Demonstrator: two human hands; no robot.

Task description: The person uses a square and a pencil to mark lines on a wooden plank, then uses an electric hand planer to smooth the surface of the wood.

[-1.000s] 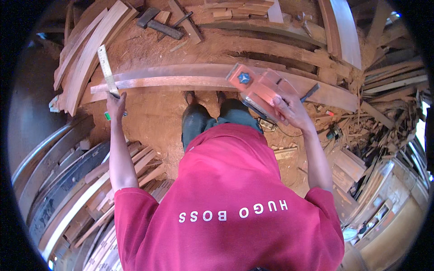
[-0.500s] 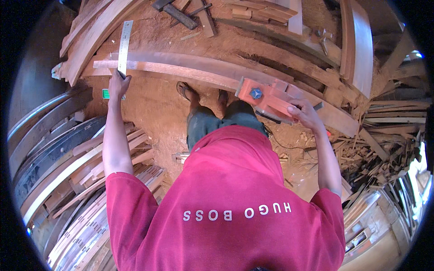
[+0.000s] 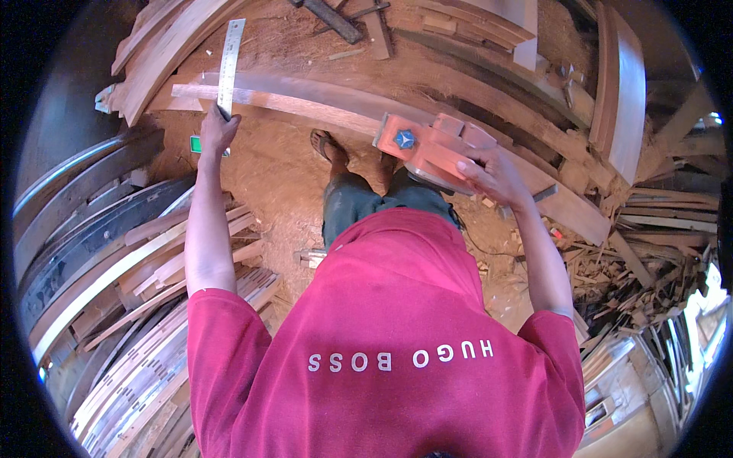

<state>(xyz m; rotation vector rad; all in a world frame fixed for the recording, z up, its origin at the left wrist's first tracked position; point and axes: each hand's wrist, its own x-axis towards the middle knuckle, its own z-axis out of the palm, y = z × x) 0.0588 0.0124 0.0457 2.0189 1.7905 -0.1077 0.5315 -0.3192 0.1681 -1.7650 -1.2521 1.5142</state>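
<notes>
In my right hand (image 3: 495, 174) is an orange electric hand planer (image 3: 435, 153) with a blue round knob, my fingers wrapped round its rear handle. It sits at a long, gently curved wooden board (image 3: 305, 114), over its right half; whether its sole touches the wood, I cannot tell. My left hand (image 3: 219, 131) is closed on the dark lower end of a steel ruler (image 3: 230, 61), maybe part of a try square. The blade points away from me, across the board's left end. A small green-edged item (image 3: 196, 143) shows beside my left wrist, partly hidden.
Curved planks (image 3: 172, 53) lean at the far left, and more wood pieces (image 3: 618, 91) stand far right. Stacked boards (image 3: 145, 259) fill the left side. Offcuts (image 3: 611, 267) are heaped at right. Beyond the board lies a dark clamp-like tool (image 3: 332, 19). Sawdust covers the floor.
The planer in my right hand has moved left along the board. My left hand keeps hold of the ruler near the board's left end. The whole view has shifted slightly.
</notes>
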